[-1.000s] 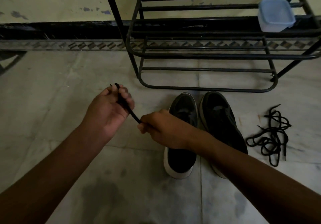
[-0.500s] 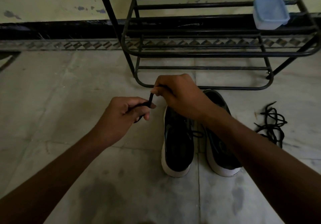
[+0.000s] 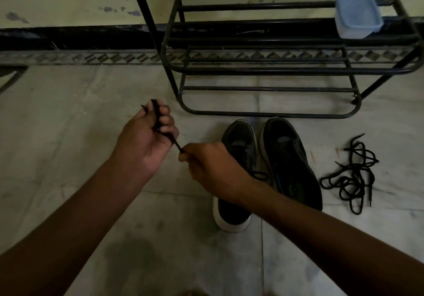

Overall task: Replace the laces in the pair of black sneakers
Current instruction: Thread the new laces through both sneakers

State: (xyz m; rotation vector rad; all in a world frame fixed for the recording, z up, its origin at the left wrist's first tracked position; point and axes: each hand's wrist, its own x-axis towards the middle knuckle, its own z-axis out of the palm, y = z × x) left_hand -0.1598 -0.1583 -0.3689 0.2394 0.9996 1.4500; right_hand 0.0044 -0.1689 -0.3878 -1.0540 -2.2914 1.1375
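Black lace (image 3: 160, 121) bunched in the curled left hand (image 3: 146, 139), pulled taut down to the right hand (image 3: 211, 169) pinching its other end. Sneakers (image 3: 286, 158) side by side right behind the right hand, loose laces (image 3: 351, 176) further right on the floor (image 3: 68, 112).

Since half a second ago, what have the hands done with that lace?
The right hand dropped from above the sneakers toward their left side, and the left hand rose and turned, drawing the lace taut between them again. Both keep their grip on it. Sneakers, loose lace pile and rack stayed put.
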